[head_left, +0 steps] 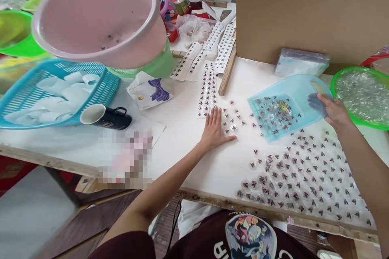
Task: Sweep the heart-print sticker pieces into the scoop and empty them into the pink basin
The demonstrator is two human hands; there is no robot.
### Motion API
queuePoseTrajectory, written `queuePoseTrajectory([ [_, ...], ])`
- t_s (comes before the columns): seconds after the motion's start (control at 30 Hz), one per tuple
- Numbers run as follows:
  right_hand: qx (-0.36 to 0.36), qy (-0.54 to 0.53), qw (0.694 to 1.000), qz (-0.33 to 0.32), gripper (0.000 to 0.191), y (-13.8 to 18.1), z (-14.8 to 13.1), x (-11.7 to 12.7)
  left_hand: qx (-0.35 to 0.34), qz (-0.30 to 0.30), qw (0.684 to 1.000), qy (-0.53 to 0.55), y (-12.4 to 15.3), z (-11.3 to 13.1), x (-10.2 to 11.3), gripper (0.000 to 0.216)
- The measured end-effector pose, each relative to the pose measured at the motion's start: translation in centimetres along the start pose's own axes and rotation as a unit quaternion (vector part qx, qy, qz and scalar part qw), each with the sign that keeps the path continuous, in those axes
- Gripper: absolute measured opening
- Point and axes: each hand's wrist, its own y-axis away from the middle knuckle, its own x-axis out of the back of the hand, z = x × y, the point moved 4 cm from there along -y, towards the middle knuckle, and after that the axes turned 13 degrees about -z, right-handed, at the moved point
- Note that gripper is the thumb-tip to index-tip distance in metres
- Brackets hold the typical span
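Blue plastic board, light and slick, gripped at its handle end

Translucent and thin-looking, the blue board (300,89) lies or hovers over the right part of the white table (179,137); contact below is hard to tell. The right hand (336,111) is closed round its handle end, near the cut-out slot, with fingers showing dark through the sheet. Dark-marked pieces show across the board's left half, though whether they sit on it or show through it is unclear.

Palm down, with fingers spread, the left hand (214,131) rests on the table and grips nothing. Its fingertips meet the lower corner of the strip sheet (207,91), or lie just beside it, and its thumb points toward a few loose pieces.

The board should be light and fairly stiff, with a smooth face on which small things would slide if it tipped. The handle end is the sensible hold, though a load at the far end would pull that end down. The scattered pieces (308,170), nearer the table's front edge, look almost weightless and slippery; their clear rims seem the safest place to pinch, sparing the dark centres.
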Motion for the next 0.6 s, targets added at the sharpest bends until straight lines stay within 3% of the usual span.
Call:
queuePoseTrajectory([
  [0.17,0.011,-0.008,1.0,0.017,0.021,-0.6,0.5,-2.8,0.014,-0.017,1.0,0.004,-4.3,2.7,-0.5,0.143],
  [0.3,0.019,-0.004,1.0,-0.019,0.021,-1.0,1.2,-4.1,-0.041,-0.008,0.999,0.034,-7.6,5.3,-0.7,0.133],
  [0.6,0.008,-0.033,0.999,-0.025,0.024,-0.3,2.5,-4.5,-0.124,0.106,0.964,0.208,-9.9,10.2,-2.3,0.095],
])
